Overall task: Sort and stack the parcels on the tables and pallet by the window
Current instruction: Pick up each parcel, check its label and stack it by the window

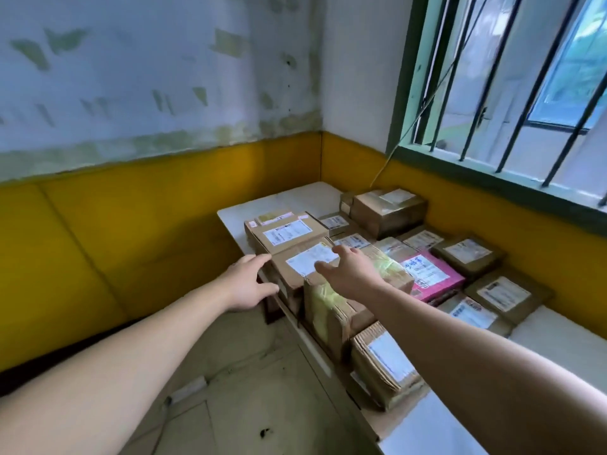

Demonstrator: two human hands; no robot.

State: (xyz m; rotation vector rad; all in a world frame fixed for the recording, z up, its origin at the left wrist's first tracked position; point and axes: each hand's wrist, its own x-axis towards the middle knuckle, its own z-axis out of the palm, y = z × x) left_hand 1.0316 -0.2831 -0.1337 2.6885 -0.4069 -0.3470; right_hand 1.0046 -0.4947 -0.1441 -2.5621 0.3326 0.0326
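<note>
Both hands reach for one brown parcel (300, 262) w/ a white label on top, sitting at the near-left edge of the white tabletop (289, 196), up against a taller labelled box (285, 233) behind it and a yellow-taped parcel (341, 290) to its right. Left hand (248, 284) is at the parcel's left end, fingers spread and loosely straight, tips touching or just short of the corner, can't tell which. Right hand (351, 269) hovers over the right part of the top, fingers spread, thumb near the label edge; neither hand's grip has closed on anything yet. Step in hand looks like picking this box up to re-stack it. To do it well: get a palm on each short end, squeeze evenly, lift straight up so it clears the neighbours w/o dragging the yellow-taped one along, keep label side up. Since it overhangs near the tabletop edge, don't push it leftward; it could tip to the floor. Parcel's long axis runs roughly left-near to right-far, parallel w/ the tabletop's short edge; label faces up, lying along that axis. More flat parcels, incl. a pink one (433, 274), lie in a row toward the window (512, 93) side.
</note>
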